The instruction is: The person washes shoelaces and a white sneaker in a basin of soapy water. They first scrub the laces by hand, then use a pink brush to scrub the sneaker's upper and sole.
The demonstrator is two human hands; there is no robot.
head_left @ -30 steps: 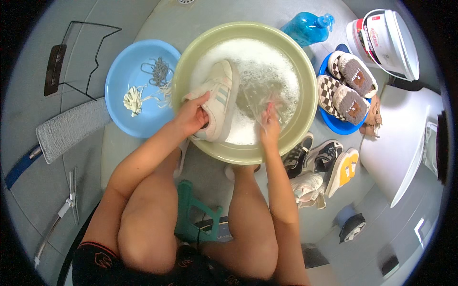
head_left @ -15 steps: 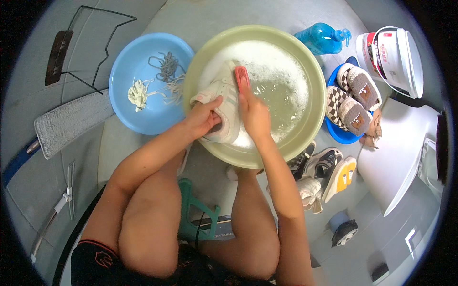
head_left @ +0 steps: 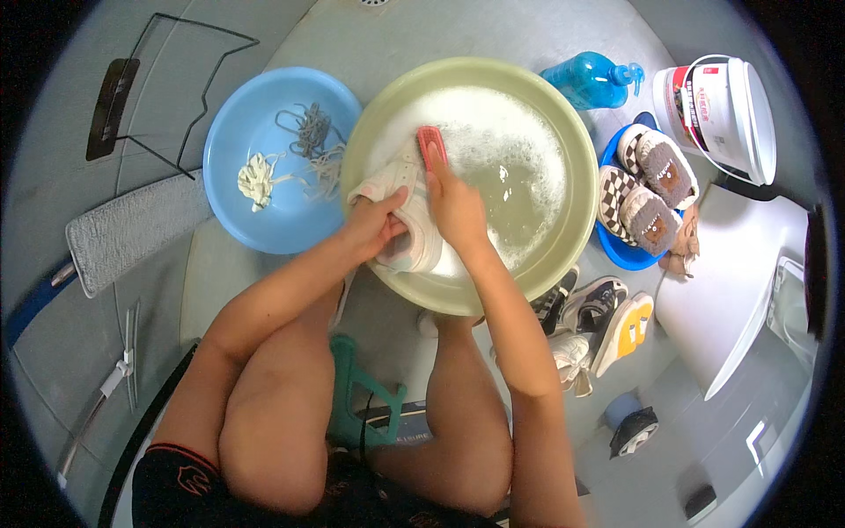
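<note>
My left hand (head_left: 376, 227) grips a white sneaker (head_left: 422, 231) by its ankle opening, fingers inside and thumb on the outer side. The shoe tilts over the near left side of a large green basin (head_left: 584, 220), which holds water with white suds (head_left: 480, 110). In my right hand (head_left: 456, 211) is a red-handled scrub brush (head_left: 430, 141), pressed against the shoe's toe end; its bristles are hidden. Left of the green basin, a light blue basin (head_left: 231, 114) holds grey shoelaces (head_left: 310, 132), paler laces (head_left: 326, 170) and a crumpled cream-coloured bundle (head_left: 256, 181).
At the right stand a blue pump bottle (head_left: 588, 81), a white bucket (head_left: 717, 119) and slippers (head_left: 664, 167) in a blue tub (head_left: 629, 255). Several shoes (head_left: 598, 308) lie nearer. A green stool (head_left: 348, 387) is below me; a grey flat mop (head_left: 141, 224) leans at left.
My right hand and the brush have shifted slightly left along the sneaker toward its toe. The whole view has moved a little; my left hand keeps its hold.
</note>
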